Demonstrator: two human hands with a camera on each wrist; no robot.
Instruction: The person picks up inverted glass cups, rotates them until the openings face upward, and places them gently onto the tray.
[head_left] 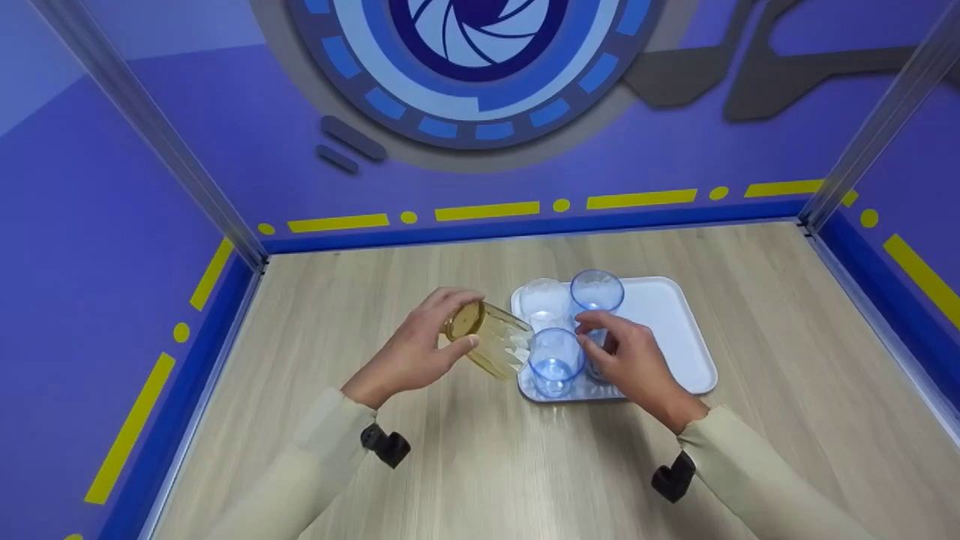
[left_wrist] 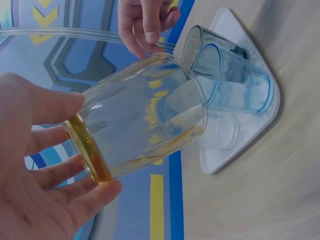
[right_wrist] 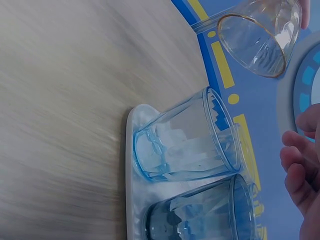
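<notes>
My left hand [head_left: 409,345] grips a transparent amber-tinted cup [head_left: 495,341] around its base. The cup is tipped on its side, mouth to the right, and looks empty in the left wrist view. To its right, a white tray [head_left: 686,322] carries a clear cup [head_left: 545,304], a light blue cup [head_left: 555,367] at the front left, another blue-rimmed cup [head_left: 598,289] behind, and a grey cup [right_wrist: 195,215] beside the front blue one. Above the grey cup is my right hand [head_left: 634,360], fingers loosely bent and holding nothing; the head view partly hides the grey cup behind it.
The tray's right part shows bare surface beside the cups. All of it stands on a wood-grain table [head_left: 337,472]. A blue printed wall [head_left: 420,184] rises behind, with side panels at left and right and metal posts [head_left: 247,240] at the corners.
</notes>
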